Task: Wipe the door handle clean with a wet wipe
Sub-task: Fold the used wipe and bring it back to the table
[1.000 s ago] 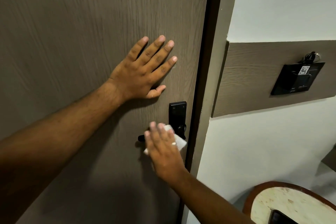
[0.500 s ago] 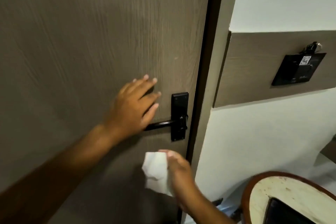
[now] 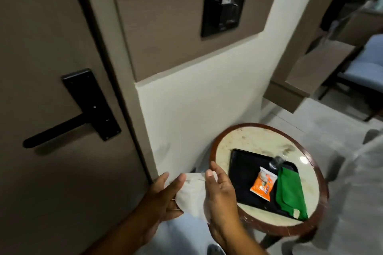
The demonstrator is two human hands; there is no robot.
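Note:
The black lever door handle [image 3: 56, 129] sticks out leftward from its black plate [image 3: 91, 103] on the brown door, at the left of the view. Nothing touches it. Low in the middle, my left hand [image 3: 163, 196] and my right hand [image 3: 219, 190] hold the white wet wipe [image 3: 191, 194] between them, well below and to the right of the handle. The wipe looks crumpled and hangs slack between my fingers.
A small round table [image 3: 267, 227] stands at the lower right with a black tray [image 3: 242, 172] holding an orange wipe packet [image 3: 263, 184], a green cloth [image 3: 290, 192] and a bottle cap end [image 3: 276, 161]. A black card-holder panel [image 3: 223, 10] hangs on the wall. A chair stands at the far right.
Both hands have left the door and handle and dropped low; my left hand has joined the right on the wipe. The view has swung right and down toward the table.

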